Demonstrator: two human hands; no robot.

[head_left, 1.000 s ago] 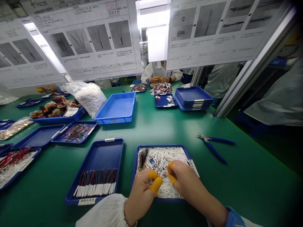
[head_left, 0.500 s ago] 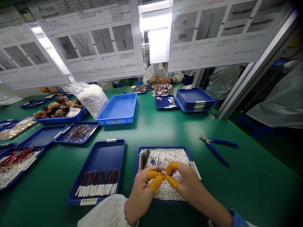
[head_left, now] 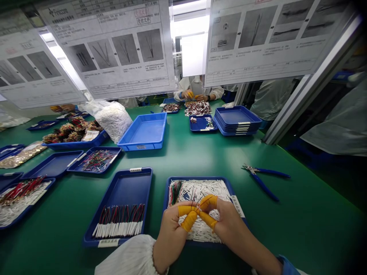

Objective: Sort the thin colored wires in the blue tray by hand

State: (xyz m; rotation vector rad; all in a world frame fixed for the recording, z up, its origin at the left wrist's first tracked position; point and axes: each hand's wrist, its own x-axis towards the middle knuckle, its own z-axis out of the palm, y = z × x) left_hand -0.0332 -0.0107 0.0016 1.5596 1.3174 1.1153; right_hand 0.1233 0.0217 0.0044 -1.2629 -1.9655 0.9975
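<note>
My left hand [head_left: 175,226] and my right hand [head_left: 224,217] meet fingertip to fingertip, with yellow finger covers on thumbs and index fingers. Thin dark and reddish wires [head_left: 194,195] stick up from the left pinch, and the right fingertips close on the same wires. Below both hands lies a blue tray [head_left: 165,198] full of short white sleeves [head_left: 208,189], with a bundle of coloured wires [head_left: 174,190] at its left corner. Left of it, another blue tray [head_left: 130,182] holds a row of wires with white sleeved ends [head_left: 119,227].
Blue-handled cutting pliers [head_left: 262,175] lie to the right. Further back are a light blue bin [head_left: 143,131], a stack of trays [head_left: 237,118] and a bag of white pieces [head_left: 114,118]. Printed sheets [head_left: 123,49] hang above. A co-worker [head_left: 197,89] sits opposite.
My fingertips have drawn slightly closer together on the wires, whose upper ends now lean differently. The camera view has shifted a little; the trays and pliers lie as before.
</note>
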